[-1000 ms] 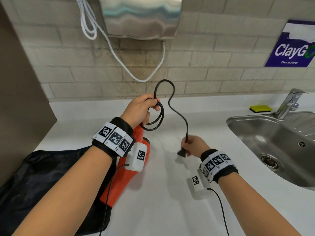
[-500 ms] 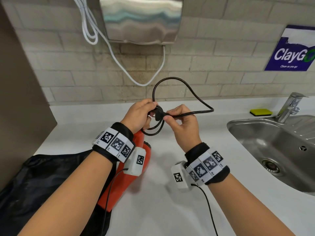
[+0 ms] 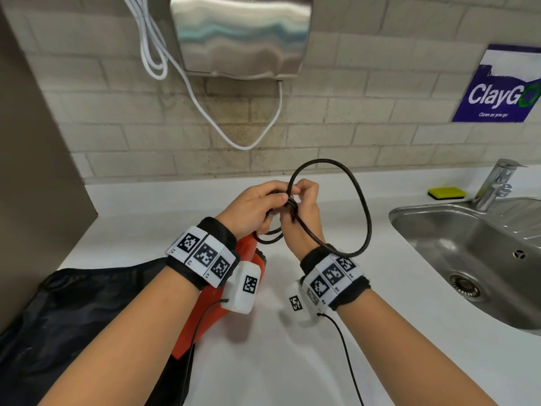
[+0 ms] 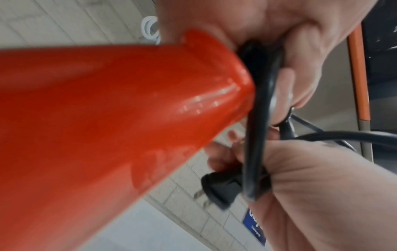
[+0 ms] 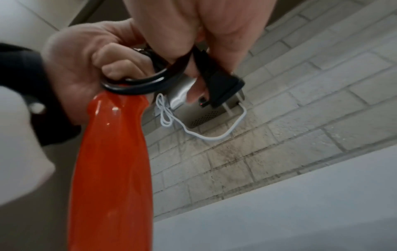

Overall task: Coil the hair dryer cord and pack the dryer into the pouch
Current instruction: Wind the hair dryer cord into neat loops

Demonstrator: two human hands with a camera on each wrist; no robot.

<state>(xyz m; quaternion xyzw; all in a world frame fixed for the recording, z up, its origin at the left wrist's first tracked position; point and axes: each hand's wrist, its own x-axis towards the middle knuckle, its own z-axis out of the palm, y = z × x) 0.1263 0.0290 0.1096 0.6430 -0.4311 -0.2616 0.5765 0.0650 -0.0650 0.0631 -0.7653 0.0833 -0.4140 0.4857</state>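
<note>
An orange-red hair dryer (image 3: 248, 249) hangs handle-up under my left hand (image 3: 251, 205), its lower end over the black pouch (image 3: 73, 317) lying flat at the counter's left. My left hand grips small coils of the black cord (image 5: 139, 86) just above the handle end (image 4: 225, 71). My right hand (image 3: 303, 209) meets it knuckle to knuckle and pinches the cord at the plug (image 5: 223, 84), whose prongs point toward the wall. A big loose cord loop (image 3: 364, 206) arcs from the hands to the right and down over my right wrist.
A steel sink (image 3: 439, 235) with a tap (image 3: 497, 183) is set into the white counter (image 3: 292, 361) on the right, a yellow sponge (image 3: 446, 192) behind it. A wall hand dryer (image 3: 243, 33) with a white cable (image 3: 248, 142) hangs ahead. A brown panel (image 3: 29, 171) bounds the left.
My right hand rose from above the counter with the plug and joined my left hand. The cord has closed into a big loop that now drapes over my right wrist.
</note>
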